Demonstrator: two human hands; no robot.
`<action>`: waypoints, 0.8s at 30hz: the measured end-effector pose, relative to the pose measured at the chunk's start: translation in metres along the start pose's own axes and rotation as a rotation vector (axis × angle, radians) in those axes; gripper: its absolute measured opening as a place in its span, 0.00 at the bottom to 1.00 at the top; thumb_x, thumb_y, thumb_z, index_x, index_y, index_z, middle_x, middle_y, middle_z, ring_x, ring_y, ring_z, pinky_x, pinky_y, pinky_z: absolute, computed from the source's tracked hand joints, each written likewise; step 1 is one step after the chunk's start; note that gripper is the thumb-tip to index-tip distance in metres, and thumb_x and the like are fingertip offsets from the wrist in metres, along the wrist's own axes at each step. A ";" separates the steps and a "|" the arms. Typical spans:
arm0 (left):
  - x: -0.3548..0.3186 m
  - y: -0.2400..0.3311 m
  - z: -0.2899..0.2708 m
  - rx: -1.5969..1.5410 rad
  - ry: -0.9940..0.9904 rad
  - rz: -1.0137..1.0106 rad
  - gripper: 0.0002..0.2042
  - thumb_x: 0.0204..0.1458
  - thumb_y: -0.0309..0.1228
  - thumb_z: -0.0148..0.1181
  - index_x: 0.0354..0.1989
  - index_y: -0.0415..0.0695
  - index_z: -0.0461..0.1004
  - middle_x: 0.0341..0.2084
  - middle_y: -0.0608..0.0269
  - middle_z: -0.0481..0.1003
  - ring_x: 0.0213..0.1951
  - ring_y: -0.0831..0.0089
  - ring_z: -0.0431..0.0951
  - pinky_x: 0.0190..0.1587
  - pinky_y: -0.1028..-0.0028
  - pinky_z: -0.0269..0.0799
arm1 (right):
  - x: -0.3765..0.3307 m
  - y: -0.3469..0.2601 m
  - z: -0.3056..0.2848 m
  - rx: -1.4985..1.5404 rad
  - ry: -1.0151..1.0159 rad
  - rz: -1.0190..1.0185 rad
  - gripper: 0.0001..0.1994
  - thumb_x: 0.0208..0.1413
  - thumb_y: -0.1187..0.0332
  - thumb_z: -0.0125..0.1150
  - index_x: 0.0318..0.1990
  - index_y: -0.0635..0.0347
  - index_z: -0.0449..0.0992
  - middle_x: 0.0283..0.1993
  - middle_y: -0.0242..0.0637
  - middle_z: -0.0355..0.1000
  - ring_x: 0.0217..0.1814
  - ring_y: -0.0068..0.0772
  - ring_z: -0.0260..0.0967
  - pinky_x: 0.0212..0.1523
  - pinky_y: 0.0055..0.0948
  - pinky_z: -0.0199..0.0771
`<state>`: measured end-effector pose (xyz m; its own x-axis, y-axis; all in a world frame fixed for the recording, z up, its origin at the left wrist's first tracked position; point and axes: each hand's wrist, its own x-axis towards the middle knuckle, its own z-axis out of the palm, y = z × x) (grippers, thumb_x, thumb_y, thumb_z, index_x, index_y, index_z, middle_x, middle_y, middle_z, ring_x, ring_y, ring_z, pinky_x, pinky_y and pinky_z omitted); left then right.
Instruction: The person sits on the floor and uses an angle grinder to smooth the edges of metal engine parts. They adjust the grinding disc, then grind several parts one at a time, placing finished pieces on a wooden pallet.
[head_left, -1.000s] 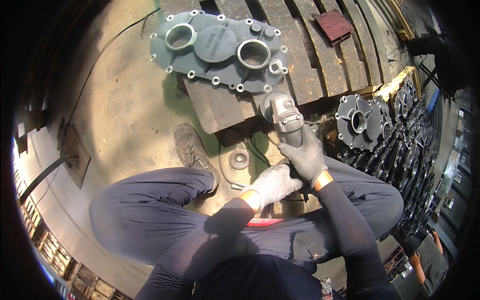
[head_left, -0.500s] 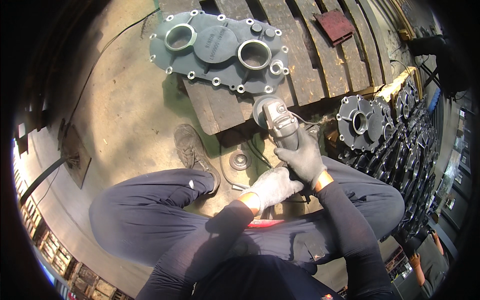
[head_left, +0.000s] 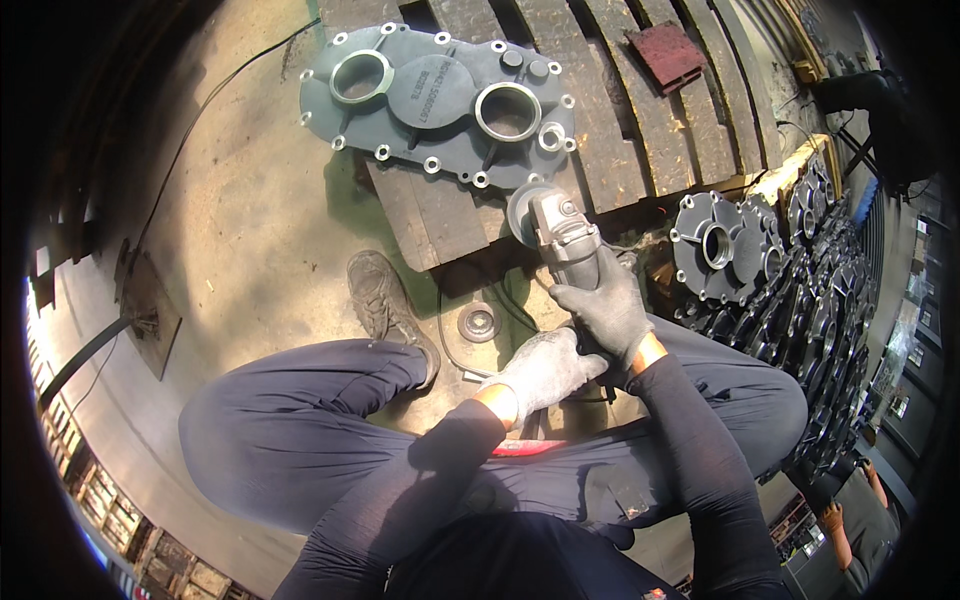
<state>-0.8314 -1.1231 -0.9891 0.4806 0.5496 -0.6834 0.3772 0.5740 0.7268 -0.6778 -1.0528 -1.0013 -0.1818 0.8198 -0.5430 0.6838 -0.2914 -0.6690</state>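
An angle grinder [head_left: 568, 240] with a grey metal head is held in both my gloved hands. My right hand [head_left: 608, 308] wraps round its body, while my left hand [head_left: 548, 372] closes round its rear end, nearer to me. The round grinding disc [head_left: 521, 214] lies close to the near edge of a grey cast housing cover [head_left: 436, 92]; whether they touch I cannot tell. That cover lies flat on a wooden pallet [head_left: 430, 215] and has two large ringed holes and several small bolt holes round its rim.
Many similar dark covers [head_left: 716, 246] stand in rows at the right. A red-brown metal piece [head_left: 668, 58] lies on the pallet. Between my feet are a round disc-shaped part [head_left: 480, 322] and cables. Another person's arm [head_left: 838, 535] shows at the lower right.
The grinder's head has shifted slightly up toward the cover's near edge, and its disc shows a little more. The cover and both hands' grips look the same.
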 end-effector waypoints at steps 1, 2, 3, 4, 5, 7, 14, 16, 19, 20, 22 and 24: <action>0.000 -0.001 0.002 -0.004 0.004 0.000 0.29 0.60 0.51 0.64 0.38 0.28 0.83 0.37 0.27 0.82 0.45 0.35 0.84 0.52 0.48 0.77 | 0.000 0.003 0.002 0.029 -0.004 -0.021 0.33 0.51 0.56 0.78 0.62 0.65 0.76 0.55 0.53 0.82 0.57 0.51 0.82 0.61 0.44 0.79; 0.001 -0.003 0.004 -0.009 0.007 0.000 0.29 0.60 0.51 0.64 0.37 0.28 0.82 0.38 0.26 0.81 0.45 0.35 0.84 0.52 0.48 0.77 | -0.001 0.005 0.003 0.057 -0.008 -0.043 0.33 0.51 0.56 0.78 0.62 0.65 0.76 0.55 0.53 0.82 0.57 0.51 0.82 0.61 0.44 0.79; 0.001 -0.005 0.004 -0.014 -0.029 -0.015 0.29 0.60 0.52 0.64 0.38 0.27 0.82 0.38 0.27 0.82 0.45 0.36 0.84 0.52 0.48 0.77 | -0.003 0.008 0.003 0.044 -0.012 -0.035 0.34 0.51 0.55 0.78 0.62 0.65 0.76 0.55 0.53 0.82 0.57 0.51 0.82 0.61 0.44 0.79; -0.003 0.004 -0.003 -0.018 -0.065 -0.031 0.30 0.60 0.52 0.64 0.38 0.27 0.82 0.38 0.27 0.82 0.46 0.36 0.84 0.52 0.48 0.77 | -0.004 0.007 0.003 0.031 -0.015 -0.028 0.34 0.51 0.55 0.78 0.62 0.65 0.76 0.55 0.54 0.82 0.57 0.51 0.82 0.61 0.44 0.79; -0.005 0.008 -0.007 -0.023 -0.101 -0.047 0.30 0.61 0.52 0.64 0.38 0.26 0.82 0.38 0.28 0.82 0.46 0.36 0.84 0.53 0.49 0.77 | -0.005 0.007 0.003 0.019 -0.019 -0.020 0.34 0.51 0.55 0.78 0.62 0.65 0.76 0.56 0.54 0.82 0.57 0.51 0.82 0.61 0.44 0.79; -0.004 0.001 0.001 0.007 0.018 -0.028 0.32 0.61 0.53 0.64 0.40 0.25 0.81 0.37 0.29 0.82 0.46 0.38 0.84 0.53 0.49 0.77 | -0.001 0.004 0.002 -0.014 -0.014 0.005 0.34 0.51 0.55 0.78 0.62 0.65 0.76 0.56 0.55 0.82 0.58 0.52 0.82 0.61 0.45 0.79; 0.003 -0.004 0.002 0.032 0.025 -0.007 0.32 0.61 0.52 0.65 0.42 0.24 0.80 0.36 0.30 0.83 0.46 0.39 0.85 0.52 0.50 0.77 | 0.006 0.003 0.001 -0.099 0.009 0.011 0.33 0.51 0.53 0.78 0.59 0.65 0.76 0.52 0.54 0.83 0.56 0.53 0.83 0.60 0.45 0.79; 0.002 -0.001 0.000 -0.015 -0.023 -0.003 0.30 0.61 0.52 0.65 0.42 0.26 0.82 0.37 0.30 0.83 0.46 0.39 0.85 0.52 0.50 0.77 | 0.002 -0.001 -0.001 -0.061 -0.016 0.029 0.32 0.51 0.54 0.78 0.58 0.66 0.76 0.52 0.54 0.83 0.55 0.53 0.83 0.60 0.45 0.79; -0.003 0.007 -0.002 0.004 -0.079 0.001 0.29 0.61 0.51 0.65 0.42 0.28 0.84 0.39 0.30 0.84 0.46 0.39 0.85 0.53 0.49 0.77 | -0.005 0.004 -0.003 -0.005 -0.055 0.019 0.32 0.51 0.55 0.78 0.59 0.66 0.76 0.52 0.54 0.83 0.55 0.51 0.83 0.60 0.44 0.80; -0.005 0.011 -0.003 0.028 -0.097 0.005 0.29 0.61 0.51 0.65 0.42 0.29 0.84 0.40 0.30 0.84 0.46 0.38 0.85 0.53 0.49 0.77 | -0.007 0.006 -0.004 0.013 -0.063 0.009 0.32 0.51 0.56 0.78 0.59 0.66 0.76 0.52 0.54 0.83 0.55 0.50 0.83 0.60 0.43 0.80; -0.004 0.012 0.000 0.036 -0.096 -0.009 0.29 0.61 0.52 0.65 0.43 0.28 0.84 0.40 0.30 0.84 0.46 0.38 0.86 0.53 0.50 0.78 | -0.009 0.009 -0.006 0.071 -0.059 0.003 0.33 0.51 0.58 0.79 0.61 0.67 0.75 0.53 0.53 0.83 0.56 0.48 0.82 0.59 0.42 0.80; -0.004 0.015 0.003 0.049 -0.075 -0.022 0.30 0.62 0.52 0.65 0.44 0.28 0.84 0.40 0.30 0.84 0.47 0.38 0.86 0.54 0.50 0.78 | -0.010 0.011 -0.010 0.092 -0.049 -0.007 0.34 0.51 0.58 0.79 0.61 0.67 0.75 0.53 0.52 0.83 0.56 0.47 0.82 0.59 0.42 0.80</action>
<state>-0.8259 -1.1187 -0.9752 0.5289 0.4891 -0.6936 0.4258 0.5540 0.7154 -0.6619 -1.0591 -0.9981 -0.2222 0.7979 -0.5603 0.6152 -0.3311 -0.7154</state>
